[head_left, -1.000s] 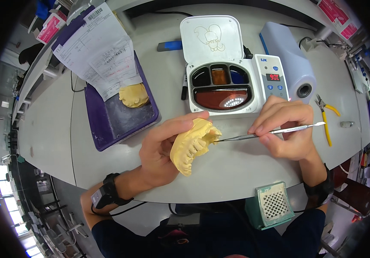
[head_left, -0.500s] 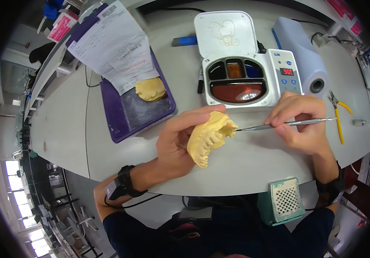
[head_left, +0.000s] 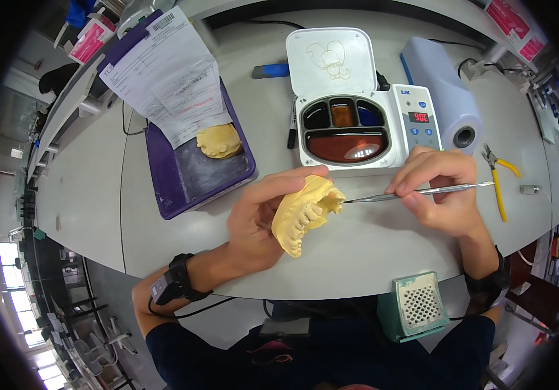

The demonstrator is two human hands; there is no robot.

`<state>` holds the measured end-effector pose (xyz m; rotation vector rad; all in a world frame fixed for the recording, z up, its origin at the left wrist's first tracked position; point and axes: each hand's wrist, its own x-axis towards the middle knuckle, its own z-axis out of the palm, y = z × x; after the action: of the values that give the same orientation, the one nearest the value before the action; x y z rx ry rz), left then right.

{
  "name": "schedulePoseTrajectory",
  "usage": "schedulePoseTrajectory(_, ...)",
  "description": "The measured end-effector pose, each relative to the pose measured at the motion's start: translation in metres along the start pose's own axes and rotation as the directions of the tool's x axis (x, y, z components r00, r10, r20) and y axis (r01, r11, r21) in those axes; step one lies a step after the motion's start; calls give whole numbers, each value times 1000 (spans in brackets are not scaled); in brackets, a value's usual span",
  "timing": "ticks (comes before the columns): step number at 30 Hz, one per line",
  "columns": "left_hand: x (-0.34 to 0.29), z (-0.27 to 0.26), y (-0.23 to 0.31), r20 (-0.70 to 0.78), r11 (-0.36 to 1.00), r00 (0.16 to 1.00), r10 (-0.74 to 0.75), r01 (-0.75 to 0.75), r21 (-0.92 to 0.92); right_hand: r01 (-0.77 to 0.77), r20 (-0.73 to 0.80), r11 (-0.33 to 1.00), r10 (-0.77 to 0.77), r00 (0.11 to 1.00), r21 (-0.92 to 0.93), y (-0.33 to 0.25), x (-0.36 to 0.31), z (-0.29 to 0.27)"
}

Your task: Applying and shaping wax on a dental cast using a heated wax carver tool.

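A yellow plaster dental model [head_left: 296, 214] is gripped in my left hand [head_left: 253, 224], its row of teeth turned toward me and the right. My right hand [head_left: 441, 192] pinches a slim metal wax carver [head_left: 422, 191] like a pen. The carver's left tip meets the model's right end; whether it touches or just hovers there I cannot tell. Just beyond my hands stands a white wax heater [head_left: 348, 159] with its lid [head_left: 331, 62] up. Its wells hold dark, amber, blue and red-brown wax [head_left: 344, 144].
At the left lies a purple tray [head_left: 169, 201] with another yellow plaster model [head_left: 220, 141] and paper forms [head_left: 169, 78]. Yellow-handled pliers [head_left: 499, 188] lie at the right, near a pale blue device [head_left: 439, 91]. A green perforated box [head_left: 416, 305] sits at the near table edge.
The whole scene has shifted slightly left in the view, with the head's movement. Both hands keep their holds on the dental model and the wax carver.
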<state>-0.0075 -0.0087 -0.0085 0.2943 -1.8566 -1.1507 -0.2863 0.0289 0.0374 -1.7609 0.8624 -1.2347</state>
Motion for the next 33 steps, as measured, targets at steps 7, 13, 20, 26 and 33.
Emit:
schedulePoseTrajectory(7, 1, 0, 0, -12, 1000, 1000, 2, -2, -7, -38, -1, 999, 38, 999, 26, -1, 1, -1)
schedulePoseTrajectory(13, 2, 0, 3, -37, 999, 999, -23, 24, 37, -174, -162, 947, 223, 961, 270, 3, -4, -8)
schedulePoseTrajectory(20, -4, 0, 4, 2, 990, 996, -86, 86, -111, -112, -215, 906, 214, 953, 407, 6, -1, -15)
schedulePoseTrajectory(26, -4, 2, 9, -9, 959, 986, -164, 158, -235, -130, -255, 873, 276, 927, 470, 5, 0, -16)
schedulePoseTrajectory(33, -5, 2, 9, -85, 934, 963, -256, 223, -279, -174, -288, 916, 287, 914, 363, 4, -3, -14)
